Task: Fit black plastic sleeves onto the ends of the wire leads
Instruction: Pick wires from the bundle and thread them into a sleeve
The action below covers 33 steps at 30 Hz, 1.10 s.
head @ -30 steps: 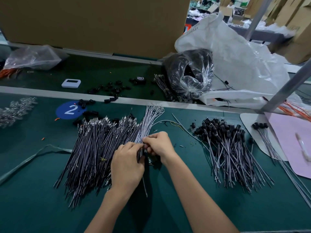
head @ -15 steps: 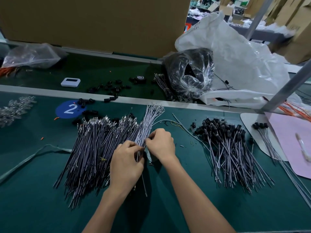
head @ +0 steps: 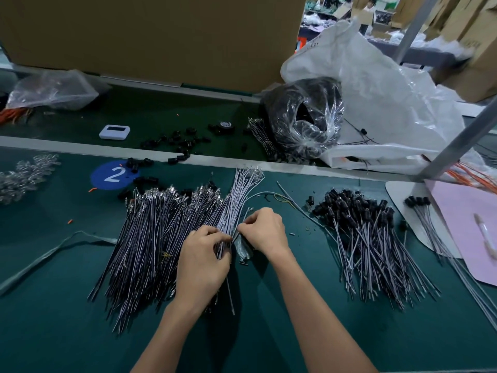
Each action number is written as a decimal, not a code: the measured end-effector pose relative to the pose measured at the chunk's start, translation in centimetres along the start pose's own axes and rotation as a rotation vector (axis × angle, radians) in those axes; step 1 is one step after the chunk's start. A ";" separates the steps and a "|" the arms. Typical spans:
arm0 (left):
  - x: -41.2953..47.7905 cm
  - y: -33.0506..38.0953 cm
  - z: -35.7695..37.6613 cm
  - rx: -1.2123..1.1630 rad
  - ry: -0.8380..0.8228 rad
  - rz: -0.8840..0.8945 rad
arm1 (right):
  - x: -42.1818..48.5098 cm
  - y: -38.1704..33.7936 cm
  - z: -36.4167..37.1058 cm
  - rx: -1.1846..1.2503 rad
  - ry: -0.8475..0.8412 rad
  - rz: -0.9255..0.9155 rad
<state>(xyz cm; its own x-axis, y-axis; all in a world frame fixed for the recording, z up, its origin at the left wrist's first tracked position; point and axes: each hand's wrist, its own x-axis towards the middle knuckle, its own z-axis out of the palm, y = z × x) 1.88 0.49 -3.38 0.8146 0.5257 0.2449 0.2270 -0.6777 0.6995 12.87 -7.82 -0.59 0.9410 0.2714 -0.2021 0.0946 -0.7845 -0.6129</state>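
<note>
Closely, left hand [head: 201, 265] and right hand [head: 265, 230] pinch wire leads [head: 150, 238], fingertips hiding the grip.

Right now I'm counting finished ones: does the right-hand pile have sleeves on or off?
On: black sleeves cap the far ends of the right-hand pile.

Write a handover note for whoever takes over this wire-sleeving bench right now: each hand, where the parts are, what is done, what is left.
Left hand: grip closed round a pale bunch of leads.
Right hand: pinching what looks like a single lead at that bunch's edge; no sleeve visibly on it.
Done: sleeved leads pile to the right, a few more on the white card.
Left: large unsleeved leads pile to the left; loose black sleeves lie beyond it, by the blue sticker.
</note>
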 end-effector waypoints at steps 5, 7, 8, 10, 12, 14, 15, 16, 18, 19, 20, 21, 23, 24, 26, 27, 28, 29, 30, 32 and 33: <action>0.0 -0.2 0.1 0.001 0.001 0.003 | 0.1 0.0 0.3 -0.060 0.021 0.004; -0.1 -0.2 0.1 -0.002 0.002 0.008 | 0.0 0.0 0.6 -0.102 0.042 -0.004; 0.0 -0.2 0.1 -0.002 -0.001 0.009 | 0.0 0.0 0.7 -0.126 0.052 -0.005; 0.0 -0.2 0.0 0.001 -0.009 0.010 | 0.0 -0.2 0.6 -0.159 0.051 -0.006; 0.1 -0.2 -0.1 0.001 -0.013 0.011 | 0.0 -0.2 0.3 -0.158 0.045 -0.003; 0.0 -0.3 -0.1 -0.002 -0.007 0.010 | -0.1 0.0 -0.1 -0.098 0.062 -0.018; -0.1 -0.2 -0.2 -0.003 -0.005 0.008 | -0.1 0.3 -0.4 -0.029 0.076 -0.040; -0.1 -0.2 -0.2 -0.003 -0.003 0.008 | -0.2 0.7 -0.7 0.069 0.094 -0.070; -0.1 -0.1 -0.3 -0.006 -0.005 0.007 | -0.5 1.3 -1.5 0.322 0.133 -0.109; 0.0 -0.1 -0.3 -0.011 -0.012 0.003 | -0.6 1.7 -2.0 0.439 0.146 -0.115; 0.0 0.0 -0.4 -0.015 -0.023 -0.005 | -0.7 1.9 -2.5 0.538 0.151 -0.118; 0.0 0.0 -0.5 -0.016 -0.034 -0.012 | -0.9 2.2 -3.0 0.617 0.152 -0.120; 0.0 0.2 -0.6 -0.013 -0.042 -0.023 | -1.3 2.5 -3.7 0.731 0.146 -0.132; 0.0 0.2 -0.6 -0.011 -0.039 -0.025 | -1.6 2.6 -3.9 0.779 0.139 -0.140; 0.0 0.4 -0.6 -0.008 -0.037 -0.028 | -2.1 2.7 -4.4 0.851 0.137 -0.143; 0.0 0.4 -0.5 -0.010 -0.040 -0.034 | -2.3 2.8 -4.7 0.876 0.148 -0.143; 0.0 0.4 -0.5 -0.014 -0.045 -0.040 | -2.4 2.7 -5.0 0.903 0.161 -0.146; 0.0 0.4 -0.5 -0.018 -0.050 -0.043 | -2.5 2.6 -5.3 0.933 0.173 -0.153; 0.0 0.4 -0.6 -0.021 -0.055 -0.046 | -2.7 2.6 -5.6 0.967 0.179 -0.162; -0.1 0.6 -0.8 -0.029 -0.064 -0.052 | -2.9 2.6 -6.3 1.016 0.188 -0.184; -0.1 0.7 -1.0 -0.047 -0.065 -0.049 | -3.1 2.7 -6.6 1.017 0.197 -0.194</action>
<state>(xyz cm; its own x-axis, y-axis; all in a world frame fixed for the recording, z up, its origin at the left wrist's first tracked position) 1.40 0.45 -2.26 0.8363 0.5223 0.1665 0.2438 -0.6264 0.7404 12.39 -14.44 3.37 0.9838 0.1750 0.0394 0.0176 0.1248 -0.9920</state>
